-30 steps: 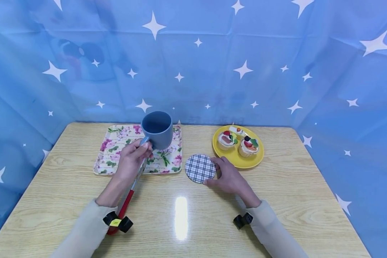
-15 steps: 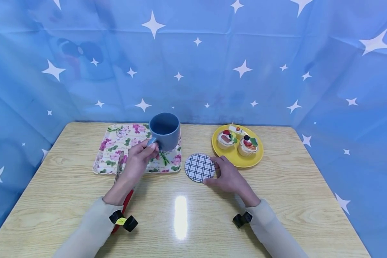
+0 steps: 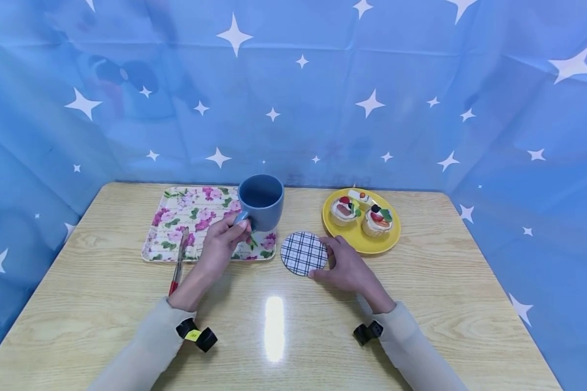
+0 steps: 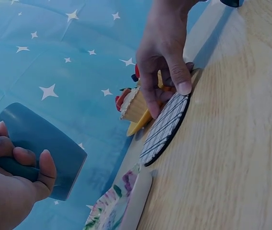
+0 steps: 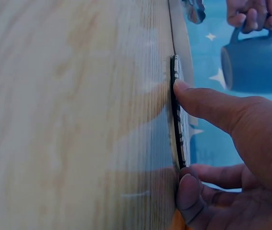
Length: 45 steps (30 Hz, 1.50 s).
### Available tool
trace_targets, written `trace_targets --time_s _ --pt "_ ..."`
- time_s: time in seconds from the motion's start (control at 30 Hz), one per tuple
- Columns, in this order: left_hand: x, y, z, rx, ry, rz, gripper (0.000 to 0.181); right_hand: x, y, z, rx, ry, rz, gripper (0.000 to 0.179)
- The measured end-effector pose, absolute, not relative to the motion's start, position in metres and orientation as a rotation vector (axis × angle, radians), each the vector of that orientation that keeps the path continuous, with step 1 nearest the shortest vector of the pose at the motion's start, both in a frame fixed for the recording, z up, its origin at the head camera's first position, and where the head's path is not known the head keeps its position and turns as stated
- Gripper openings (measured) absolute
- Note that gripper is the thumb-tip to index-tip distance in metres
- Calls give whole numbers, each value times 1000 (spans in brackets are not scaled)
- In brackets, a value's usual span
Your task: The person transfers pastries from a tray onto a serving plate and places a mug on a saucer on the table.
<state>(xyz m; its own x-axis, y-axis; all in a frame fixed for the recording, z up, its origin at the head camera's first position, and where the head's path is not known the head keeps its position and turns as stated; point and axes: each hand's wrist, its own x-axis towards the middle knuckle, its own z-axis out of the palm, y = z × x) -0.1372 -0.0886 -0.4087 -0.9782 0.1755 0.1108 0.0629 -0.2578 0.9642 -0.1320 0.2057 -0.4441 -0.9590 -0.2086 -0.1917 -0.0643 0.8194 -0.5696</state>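
My left hand (image 3: 225,237) grips a blue-grey mug (image 3: 261,209) by its handle. The mug hangs upright over the right part of the floral tray (image 3: 195,209), and the left wrist view shows a gap between the mug (image 4: 40,148) and the tray (image 4: 136,201). A round plaid coaster (image 3: 303,253) lies on the table right of the tray. My right hand (image 3: 344,266) holds the coaster's right edge, and in the right wrist view the thumb and fingers of that hand (image 5: 241,129) pinch the rim of the coaster (image 5: 179,110).
Behind my right hand a yellow plate (image 3: 367,246) carries two fruit-topped cupcakes (image 3: 376,221) and a small white cake piece (image 3: 359,198). A red-handled metal utensil (image 3: 180,263) overlaps the tray's front edge, partly hidden by my left forearm. A blue starry cloth (image 3: 293,108) hangs behind the table.
My left hand has carried the mug to the right and slightly toward me, across the tray. The right hand and the coaster have stayed in place.
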Motion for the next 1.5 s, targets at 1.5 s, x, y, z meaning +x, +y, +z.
trace_targets --time_s 1.5 --pt "-127 -42 -437 434 1839 2280 26 -133 205 -444 -184 2756 -835 92"
